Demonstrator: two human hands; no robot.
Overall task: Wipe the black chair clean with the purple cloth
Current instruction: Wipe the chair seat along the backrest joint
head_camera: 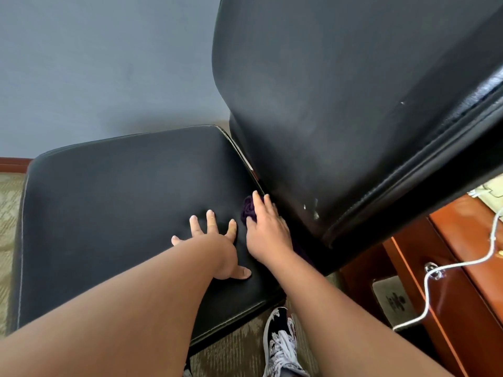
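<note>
Upholstery, smooth, padded and pale-stitched, covers the black chair (109,200). At its seat's back crease the crumpled purple cloth (248,209) lies pressed under the right hand (268,229), fingers straight. The left hand (215,240) rests flat mid-seat, fingers splayed, holding nothing.

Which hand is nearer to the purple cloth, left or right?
The right. The right hand lies on the purple cloth at the crease below the backrest; the left hand presses flat on the seat just beside it.
</note>
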